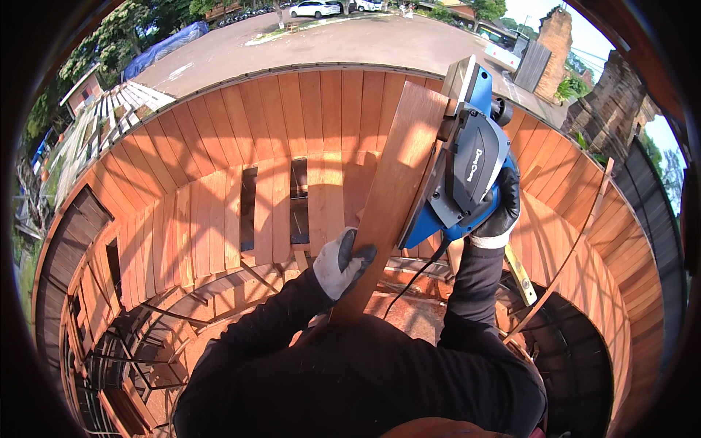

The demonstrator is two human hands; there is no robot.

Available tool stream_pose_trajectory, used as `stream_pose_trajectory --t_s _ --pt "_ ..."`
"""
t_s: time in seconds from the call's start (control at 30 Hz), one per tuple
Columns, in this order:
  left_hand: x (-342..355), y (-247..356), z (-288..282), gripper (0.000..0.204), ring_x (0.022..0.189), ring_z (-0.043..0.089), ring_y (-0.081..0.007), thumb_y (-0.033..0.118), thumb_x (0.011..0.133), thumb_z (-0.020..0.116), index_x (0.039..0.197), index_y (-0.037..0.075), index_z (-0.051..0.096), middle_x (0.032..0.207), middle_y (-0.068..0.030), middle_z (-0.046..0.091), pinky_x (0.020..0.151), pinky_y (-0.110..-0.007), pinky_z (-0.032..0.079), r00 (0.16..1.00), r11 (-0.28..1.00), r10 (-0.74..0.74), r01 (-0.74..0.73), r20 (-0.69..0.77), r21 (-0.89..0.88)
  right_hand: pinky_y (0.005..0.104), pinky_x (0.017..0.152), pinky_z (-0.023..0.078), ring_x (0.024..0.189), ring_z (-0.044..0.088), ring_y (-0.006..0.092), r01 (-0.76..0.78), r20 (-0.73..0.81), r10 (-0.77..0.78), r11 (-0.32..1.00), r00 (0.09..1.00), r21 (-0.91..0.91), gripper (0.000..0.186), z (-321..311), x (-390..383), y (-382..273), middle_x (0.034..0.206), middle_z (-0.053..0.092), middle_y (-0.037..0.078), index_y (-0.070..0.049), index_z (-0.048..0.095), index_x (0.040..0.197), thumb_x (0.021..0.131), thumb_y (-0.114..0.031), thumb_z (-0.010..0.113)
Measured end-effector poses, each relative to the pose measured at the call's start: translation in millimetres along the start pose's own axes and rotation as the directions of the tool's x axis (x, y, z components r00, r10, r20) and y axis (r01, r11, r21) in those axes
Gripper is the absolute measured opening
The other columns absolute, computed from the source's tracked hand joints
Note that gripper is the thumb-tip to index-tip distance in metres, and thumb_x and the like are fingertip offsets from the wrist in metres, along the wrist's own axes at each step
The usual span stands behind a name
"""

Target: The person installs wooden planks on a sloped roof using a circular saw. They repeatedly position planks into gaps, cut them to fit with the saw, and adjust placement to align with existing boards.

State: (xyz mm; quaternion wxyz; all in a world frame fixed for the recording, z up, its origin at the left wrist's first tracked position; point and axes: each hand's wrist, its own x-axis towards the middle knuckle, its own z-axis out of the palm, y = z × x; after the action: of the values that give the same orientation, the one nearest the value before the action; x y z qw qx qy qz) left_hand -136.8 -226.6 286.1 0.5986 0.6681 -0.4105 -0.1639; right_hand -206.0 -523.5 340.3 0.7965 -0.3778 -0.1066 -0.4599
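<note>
While the left hand angles inward from a bent elbow, its gloved fingers closed on the left edge of a wooden plank slanting up mid-view, the right hand sits further forward, wrapped around the handle of an electric planer (blue, with pale lettering on its dark casing) along the plank's right edge; a curved wall of wooden slats stands beyond

Bright sunlight casts crossed shadows over the curved wooden wall from ten to twelve o'clock. Pale sky glares at two. Your dark shirt at six loses detail. Fisheye edges bend into black.
</note>
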Motion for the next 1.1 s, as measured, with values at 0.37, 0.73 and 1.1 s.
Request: stream_pose_trajectory --t_s 0.37,0.73,1.1 --pt "-0.5 6.2 11.4 0.027 0.069 0.057 -0.0125 0.013 0.092 0.058 0.115 0.001 0.052 0.08 -0.0063 0.06 0.066 -0.029 0.047 1.0 1.0 0.018 -0.018 0.012 -0.016 0.0298 0.086 0.055 0.101 0.064 0.0173 0.098 -0.015 -0.098 0.995 0.995 -0.019 0.042 20.4 49.2 -30.9 0.119 0.062 0.011 -0.002 0.049 0.136 0.099 -0.023 0.054" --pt "59.1 -9.7 -37.2 0.02 0.093 0.059 -0.0109 0.008 0.095 0.059 0.115 0.004 0.057 0.101 -0.0037 0.063 0.081 -0.028 0.049 0.97 0.904 -0.01 -0.096 -0.244 -0.417 0.0404 0.103 0.048 0.119 0.058 0.0247 0.102 -0.003 -0.105 0.972 0.994 -0.214 0.045 -5.2 -14.9 -36.7 0.134 0.056 0.015 -0.002 0.047 0.139 0.101 -0.027 0.047" --pt "149.0 -24.5 -89.7 0.049 0.112 0.055 -0.0404 0.033 0.098 0.052 0.128 -0.005 0.055 0.124 -0.0266 0.058 0.1 -0.04 0.043 0.832 0.949 0.273 -0.151 -0.483 0.277 0.0278 0.078 0.049 0.089 0.058 0.0153 -0.202 -0.173 0.15 0.919 0.973 -0.338 0.046 -2.0 -105.3 -8.6 0.105 0.063 0.012 -0.002 0.048 0.136 0.096 -0.024 0.056"
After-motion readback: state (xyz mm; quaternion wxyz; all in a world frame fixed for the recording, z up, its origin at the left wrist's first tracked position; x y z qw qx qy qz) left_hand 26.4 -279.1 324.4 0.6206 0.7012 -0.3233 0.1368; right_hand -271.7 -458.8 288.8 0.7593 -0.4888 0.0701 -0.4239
